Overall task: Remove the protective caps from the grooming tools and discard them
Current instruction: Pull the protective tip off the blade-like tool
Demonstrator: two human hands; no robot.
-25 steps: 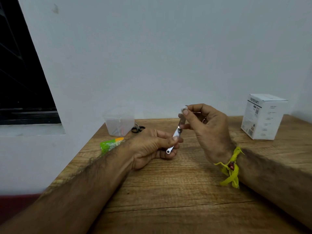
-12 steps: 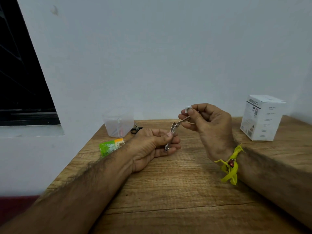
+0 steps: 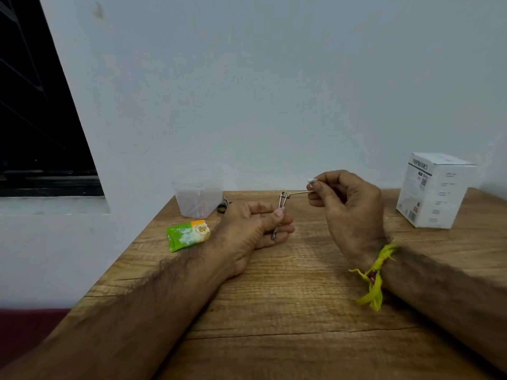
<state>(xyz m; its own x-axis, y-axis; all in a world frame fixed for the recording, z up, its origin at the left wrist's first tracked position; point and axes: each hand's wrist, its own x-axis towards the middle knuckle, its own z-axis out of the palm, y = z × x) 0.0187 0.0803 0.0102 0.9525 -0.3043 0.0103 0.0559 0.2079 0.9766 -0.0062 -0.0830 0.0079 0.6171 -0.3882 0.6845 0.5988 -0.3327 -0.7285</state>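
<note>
at the far left we see a dark window point(image 3: 41, 105) set in the pale wall point(image 3: 274, 78), and below it the wooden table point(image 3: 274, 311) begins. near the table's left edge lies a green and orange sachet point(image 3: 188, 235), flat on the wood. behind it, close to the wall, stands a clear plastic tub point(image 3: 198, 193) with a few small items inside that we cannot make out. just right of the tub, the dark loops of small scissors point(image 3: 223, 207) peek out past our left hand point(image 3: 252, 229), which rests on the table with its fingers curled and its thumb pressed on the body of a metal nail clipper point(image 3: 279, 212). the clipper stands nearly upright in that grasp, and a thin metal blade point(image 3: 300, 192) is swung out from its top toward the right. our right hand point(image 3: 348, 212), raised off the table, pinches the far end of that blade between thumb and forefinger, and a small white cap point(image 3: 311, 180) shows at the fingertips there. a yellow thread band point(image 3: 375, 272) is tied round the right wrist. at the far right a white printed carton point(image 3: 434, 190) stands upright on the table, well apart from both hands.
</note>
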